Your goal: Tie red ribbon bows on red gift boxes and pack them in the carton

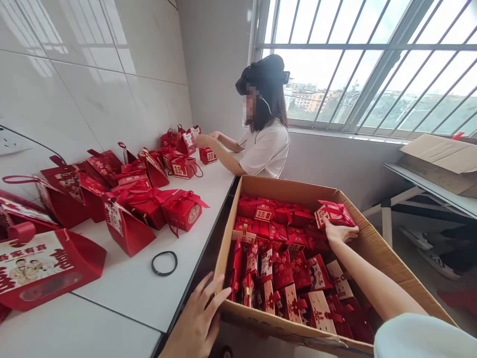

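Note:
My right hand is closed around a red gift box with a ribbon bow and a pale printed side. It holds this box above the far right part of a large cardboard box. Inside the cardboard box, several red gift boxes are packed in rows, some with bows and some with cream fronts. At the near left corner of the cardboard box, my left hand grips the rim, its fingers laid over the edge and the thumb lower down.
On the white table to the left stand several red gift boxes and a black band. A co-worker handles red boxes at the far end. A shelf with cardboard stands right, below the barred window.

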A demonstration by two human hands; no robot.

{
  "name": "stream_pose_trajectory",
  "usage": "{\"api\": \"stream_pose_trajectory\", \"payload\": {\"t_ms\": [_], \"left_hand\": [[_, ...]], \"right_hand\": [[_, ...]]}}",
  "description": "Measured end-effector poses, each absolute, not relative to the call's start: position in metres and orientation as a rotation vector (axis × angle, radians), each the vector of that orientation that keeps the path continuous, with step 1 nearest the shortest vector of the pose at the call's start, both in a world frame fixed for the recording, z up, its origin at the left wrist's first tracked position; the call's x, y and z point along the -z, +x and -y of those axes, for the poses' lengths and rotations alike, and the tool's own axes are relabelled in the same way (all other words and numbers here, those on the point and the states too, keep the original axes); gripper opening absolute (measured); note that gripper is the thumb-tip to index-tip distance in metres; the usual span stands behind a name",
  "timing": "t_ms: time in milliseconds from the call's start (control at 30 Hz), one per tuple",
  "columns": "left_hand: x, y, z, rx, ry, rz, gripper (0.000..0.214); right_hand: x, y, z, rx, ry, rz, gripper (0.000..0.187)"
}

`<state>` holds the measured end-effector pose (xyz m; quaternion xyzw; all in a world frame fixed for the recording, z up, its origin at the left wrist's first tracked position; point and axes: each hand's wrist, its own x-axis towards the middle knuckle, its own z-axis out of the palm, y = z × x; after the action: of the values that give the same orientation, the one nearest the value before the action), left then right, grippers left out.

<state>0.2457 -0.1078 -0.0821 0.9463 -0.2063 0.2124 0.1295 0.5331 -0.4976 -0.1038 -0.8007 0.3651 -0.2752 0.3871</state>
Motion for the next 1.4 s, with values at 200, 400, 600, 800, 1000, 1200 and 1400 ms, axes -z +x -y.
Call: {"api": "stream_pose_trajectory", "payload": {"t_ms": [200,400,600,800,1000,1200,1400], "left_hand": [[0.081,0.247,0.107,-0.667,2.730,0.631,0.059],[0.079,0.246,0.108,-0.662,2.701,0.629,0.056],[0.087,0.250,0.106,-0.692,2.680,0.642,0.055],[0.085,0.250,0.108,-0.644,2.664,0.598,0.054],[0.081,0.248,0.109,-0.624,2.680,0.572,0.056],[0.080,0.246,0.109,-0.544,2.683,0.568,0.051],[0.082,0.247,0.105,-0.560,2.656,0.596,0.054]], "right_hand": [[0.134,0.528,0.487,0.640,-1.914,-1.165,0.099],[0.147,0.547,0.489,0.591,-1.917,-1.142,0.098],[0.141,0.552,0.488,0.654,-1.945,-1.050,0.101],[0.101,0.552,0.501,0.773,-2.142,-0.756,0.107],[0.078,0.561,0.510,0.877,-2.226,-0.637,0.110],[0.083,0.562,0.504,0.820,-2.210,-0.654,0.108],[0.092,0.569,0.493,0.723,-2.156,-0.720,0.110]]}}
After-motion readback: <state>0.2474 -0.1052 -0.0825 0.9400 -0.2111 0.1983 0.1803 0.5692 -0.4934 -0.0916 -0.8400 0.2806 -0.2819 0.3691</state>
